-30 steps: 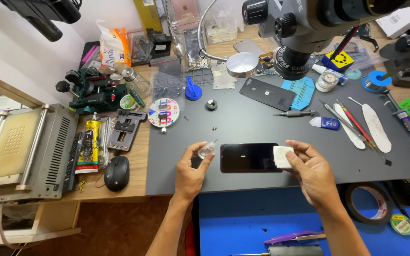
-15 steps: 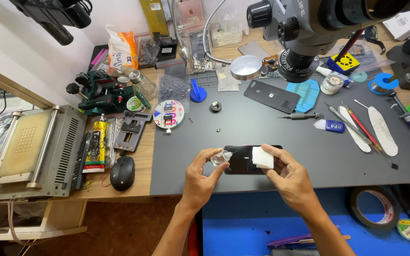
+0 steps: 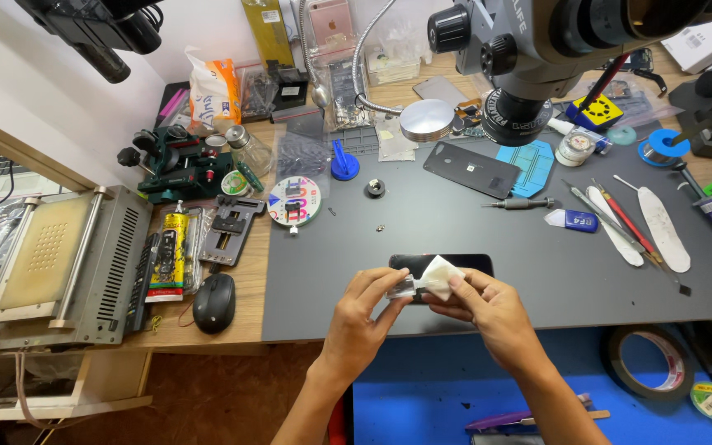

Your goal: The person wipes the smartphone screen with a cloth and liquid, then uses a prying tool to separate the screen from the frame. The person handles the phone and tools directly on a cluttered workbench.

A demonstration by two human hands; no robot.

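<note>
Hands met at the near edge of a dark grey work mat point(image 3: 537, 272), both raised just over a black phone point(image 3: 471, 264) that lay flat there, screen up. Left hand point(image 3: 364, 317): fingers curled, thumb and forefinger pinched shut on a small clear object point(image 3: 400, 286), its kind too small to tell. Right hand point(image 3: 488, 309): fingers bent inward, thumb and forefinger closed on a folded white wipe point(image 3: 440, 276), which touched the clear object and overlapped the phone's left part. Nearby on the mat: a second dark phone back panel point(image 3: 471, 169), a small screwdriver point(image 3: 521, 203), white spudgers point(image 3: 665, 231). Left of the mat, on the wooden bench: a black computer mouse point(image 3: 213, 302). Overhead: a microscope head point(image 3: 529, 58).
</note>
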